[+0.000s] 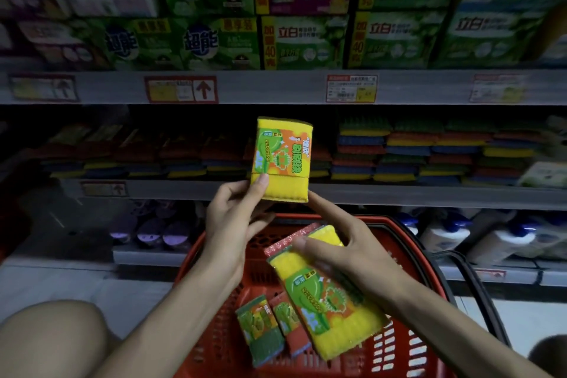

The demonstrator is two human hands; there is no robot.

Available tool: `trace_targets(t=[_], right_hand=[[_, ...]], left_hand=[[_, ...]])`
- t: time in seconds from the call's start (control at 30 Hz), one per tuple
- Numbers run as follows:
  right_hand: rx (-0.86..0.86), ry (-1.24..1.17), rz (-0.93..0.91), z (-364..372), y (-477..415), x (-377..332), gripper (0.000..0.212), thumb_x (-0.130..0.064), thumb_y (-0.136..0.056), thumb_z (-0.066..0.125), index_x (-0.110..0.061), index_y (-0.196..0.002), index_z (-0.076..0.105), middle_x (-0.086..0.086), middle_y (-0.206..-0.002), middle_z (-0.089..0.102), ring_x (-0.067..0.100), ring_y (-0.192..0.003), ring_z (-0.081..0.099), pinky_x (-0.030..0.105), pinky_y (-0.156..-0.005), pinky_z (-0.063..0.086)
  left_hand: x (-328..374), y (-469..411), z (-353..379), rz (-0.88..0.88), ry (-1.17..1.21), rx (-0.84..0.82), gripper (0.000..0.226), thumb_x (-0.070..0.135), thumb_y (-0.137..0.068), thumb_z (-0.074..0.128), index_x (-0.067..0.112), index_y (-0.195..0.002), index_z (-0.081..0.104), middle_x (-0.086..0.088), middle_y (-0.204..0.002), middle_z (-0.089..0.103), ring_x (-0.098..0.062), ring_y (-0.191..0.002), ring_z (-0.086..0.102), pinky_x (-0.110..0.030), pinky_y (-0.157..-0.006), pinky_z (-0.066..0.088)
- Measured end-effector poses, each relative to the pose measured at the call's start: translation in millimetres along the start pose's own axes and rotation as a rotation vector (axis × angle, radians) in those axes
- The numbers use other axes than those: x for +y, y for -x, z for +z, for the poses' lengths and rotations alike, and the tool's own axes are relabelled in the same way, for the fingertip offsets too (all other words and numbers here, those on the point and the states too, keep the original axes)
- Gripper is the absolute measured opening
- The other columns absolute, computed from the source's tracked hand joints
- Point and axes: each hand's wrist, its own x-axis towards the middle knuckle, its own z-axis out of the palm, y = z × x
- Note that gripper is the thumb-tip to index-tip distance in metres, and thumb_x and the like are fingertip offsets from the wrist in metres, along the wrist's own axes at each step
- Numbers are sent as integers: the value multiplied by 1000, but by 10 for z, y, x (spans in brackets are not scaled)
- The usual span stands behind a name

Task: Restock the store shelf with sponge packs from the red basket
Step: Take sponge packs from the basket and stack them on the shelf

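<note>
The left grip pinches the bottom edge of a yellow sponge pack raised above it, and the right grip clasps a second pack over the red basket below, so the raised one should go flat onto the sponge stacks of the shelf just beyond.

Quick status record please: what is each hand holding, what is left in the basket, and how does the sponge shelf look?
left hand: holds a yellow sponge pack upright, raised in front of the sponge shelf
right hand: grips a second yellow pack, tilted, over the red basket
basket contents: a green pack and a red pack lying on the bottom
shelf stock: stacked coloured sponges, taller on the right than on the left
</note>
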Motion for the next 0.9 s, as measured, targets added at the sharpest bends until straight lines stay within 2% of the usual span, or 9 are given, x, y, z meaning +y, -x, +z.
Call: trace_targets(t=[0.13, 0.27, 0.3, 0.4, 0.47, 0.53, 0.6, 0.8, 0.9], right_hand=[[31, -13, -4, -65, -41, -43, 86, -48, -75, 79, -45, -151, 38, -40, -134, 49, -33, -113, 45, -4, -85, 38], [82, -10, -3, -144, -92, -21, 89, -51, -74, 78, -44, -154, 38, -28, -152, 44, -22, -131, 39, 8, -104, 36], [89, -3, -4, -158, -105, -27, 90, -52, -74, 77, -43, -155, 37, -26, -155, 43, -19, -133, 39, 8, -104, 35], [114, -19, -5, -216, -154, -25, 90, -51, -74, 77, -44, -154, 38, -27, -151, 45, -30, -118, 43, -4, -84, 40], [133, -52, -15, -253, -184, -29, 86, -48, -75, 79, -46, -152, 41, -29, -149, 47, -25, -122, 46, 3, -87, 45], [148, -86, -16, -288, -213, -42, 83, -46, -76, 80, -48, -150, 43, -30, -148, 47, -9, -129, 53, 20, -99, 51], [150, -149, -15, -307, -240, -65, 82, -40, -77, 79, -46, -150, 44, -33, -140, 50, 2, -115, 67, 29, -93, 58], [170, -232, -3, -333, -334, -51, 82, -32, -77, 79, -43, -150, 44, -36, -126, 52, 7, -97, 75, 21, -73, 59], [185, -243, 27, -355, -395, -20, 84, -29, -78, 80, -40, -152, 43, -42, -115, 57, 7, -95, 76, 22, -72, 60]], left_hand=[[3, -34, 17, 101, -148, -1, 29, 37, -93, 71, 20, -116, 75, 4, -115, 77, -11, -111, 71, -33, -83, 60], [16, -55, 82, 160, -224, -39, 14, 32, -100, 63, 37, -108, 73, 13, -125, 71, -3, -115, 65, -28, -82, 56], [13, -63, 101, 167, -240, -51, 15, 30, -101, 62, 40, -107, 72, 15, -127, 69, -2, -116, 64, -27, -82, 55], [-12, -84, 153, 174, -272, -72, 22, 29, -102, 60, 34, -121, 70, 13, -132, 67, -2, -118, 63, -26, -86, 54], [-27, -90, 191, 167, -270, -72, 30, 28, -102, 60, 26, -131, 68, 11, -133, 67, 0, -118, 63, -27, -91, 55], [-43, -95, 234, 150, -260, -77, 34, 29, -102, 59, 24, -135, 67, 11, -131, 69, 0, -117, 64, -30, -95, 55], [-64, -116, 268, 133, -254, -91, 34, 27, -103, 58, 24, -136, 67, 10, -129, 71, -4, -118, 66, -32, -94, 54], [-132, -283, 326, 88, -228, -100, 51, 30, -89, 59, 23, -140, 64, 5, -124, 75, -9, -116, 69, -30, -88, 50], [-155, -363, 355, 67, -223, -108, 43, 16, -100, 55, 20, -143, 61, 4, -126, 73, -9, -116, 69, -28, -85, 51]])
